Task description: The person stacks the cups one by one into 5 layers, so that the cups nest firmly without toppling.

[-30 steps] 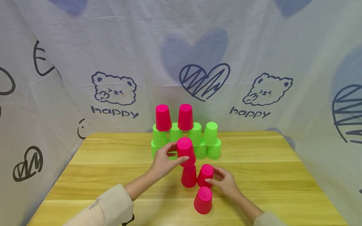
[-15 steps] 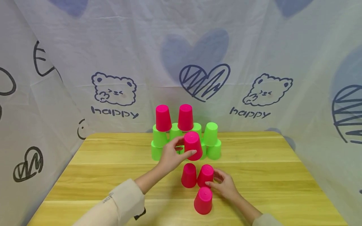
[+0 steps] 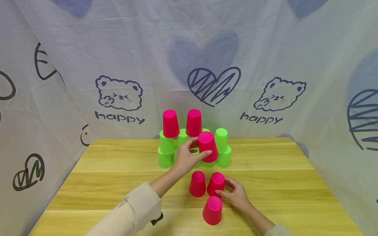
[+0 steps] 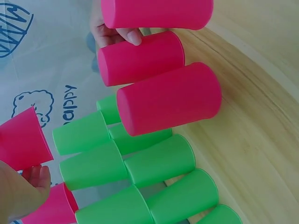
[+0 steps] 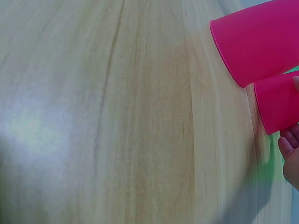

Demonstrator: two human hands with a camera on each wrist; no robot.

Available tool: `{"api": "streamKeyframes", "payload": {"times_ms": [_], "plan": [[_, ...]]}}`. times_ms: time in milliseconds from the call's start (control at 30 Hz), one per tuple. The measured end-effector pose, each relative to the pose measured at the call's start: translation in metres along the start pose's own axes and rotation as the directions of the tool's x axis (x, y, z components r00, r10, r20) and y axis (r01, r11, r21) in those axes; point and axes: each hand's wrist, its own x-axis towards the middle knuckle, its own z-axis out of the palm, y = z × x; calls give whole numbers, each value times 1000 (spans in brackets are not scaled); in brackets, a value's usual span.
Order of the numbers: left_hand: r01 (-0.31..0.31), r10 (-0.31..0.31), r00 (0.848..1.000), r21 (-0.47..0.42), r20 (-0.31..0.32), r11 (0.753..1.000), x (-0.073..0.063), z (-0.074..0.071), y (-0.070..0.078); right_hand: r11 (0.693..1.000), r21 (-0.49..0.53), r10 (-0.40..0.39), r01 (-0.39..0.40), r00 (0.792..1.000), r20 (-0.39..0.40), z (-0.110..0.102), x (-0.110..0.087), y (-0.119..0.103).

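Note:
My left hand point(image 3: 186, 158) holds an upside-down pink cup point(image 3: 208, 147) in the air, in front of the green cups. Its thumb lies across the near side; in the left wrist view this cup point(image 4: 22, 142) appears at the left edge. On the table, my right hand point(image 3: 236, 194) grips another inverted pink cup point(image 3: 216, 184) by its right side. Close to that one stand a pink cup point(image 3: 197, 184) on its left and a pink cup point(image 3: 212, 210) nearer to me. In the right wrist view the fingers point(image 5: 290, 135) touch the gripped cup point(image 5: 276, 103).
At the back of the wooden table point(image 3: 265, 183), two rows of green cups point(image 3: 221, 139) are stacked upside down. Two pink cups, one on the left point(image 3: 170, 124) and one near the middle point(image 3: 194, 123), stand on top. A printed cloth point(image 3: 165, 49) hangs behind.
My left hand has carried its pink cup up and to the right, away from above the left cup on the table. The right hand and its cup have shifted very slightly right.

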Motion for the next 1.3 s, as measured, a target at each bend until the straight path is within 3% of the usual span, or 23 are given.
{"api": "streamKeyframes", "payload": {"times_ms": [200,533,733,1067,1300], "plan": [[-1,1,1000,17,15,1000,5,7,1,1000,-18,-6,6,1000,-12,-3,-2,4],[-20,21,1000,36,-22,999,18,13,1,998,-20,61,-62,997,-37,-6,-7,4],[-58,63,996,82,-55,995,29,15,4,999,-22,40,-42,998,-56,-10,-8,3],[-24,56,985,198,-160,980,37,26,15,999,-26,28,-30,997,-68,-11,-9,3],[-47,89,975,202,-205,978,49,36,15,999,-41,25,-28,998,-64,-13,-10,1]]}}
